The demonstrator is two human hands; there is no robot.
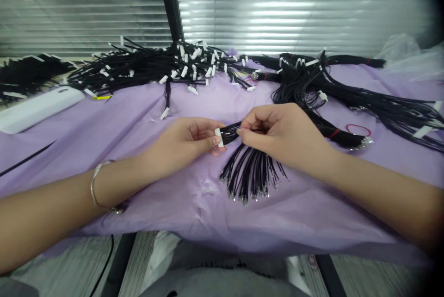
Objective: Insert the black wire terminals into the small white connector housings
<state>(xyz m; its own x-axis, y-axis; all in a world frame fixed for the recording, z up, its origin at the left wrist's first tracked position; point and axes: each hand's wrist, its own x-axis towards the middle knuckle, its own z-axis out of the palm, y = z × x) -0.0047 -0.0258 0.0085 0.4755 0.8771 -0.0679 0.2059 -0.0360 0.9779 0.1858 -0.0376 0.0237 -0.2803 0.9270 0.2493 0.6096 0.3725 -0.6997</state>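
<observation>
Between the thumb and fingers of my left hand is a white connector housing with several black wires running out of its right side. My right hand pinches at these wires just right of the housing; its fingertips hide what exactly they grip. Below my right hand a fan of loose black wires with silvery crimped ends lies spread on the purple cloth. Close behind that hand, a black wire bundle tied with a red band ends in metal terminals.
A large heap of black wires with white connectors stretches along the back. More wire bundles lie at the right. A white elongated object rests at the left on the purple cloth. Blinds stand behind.
</observation>
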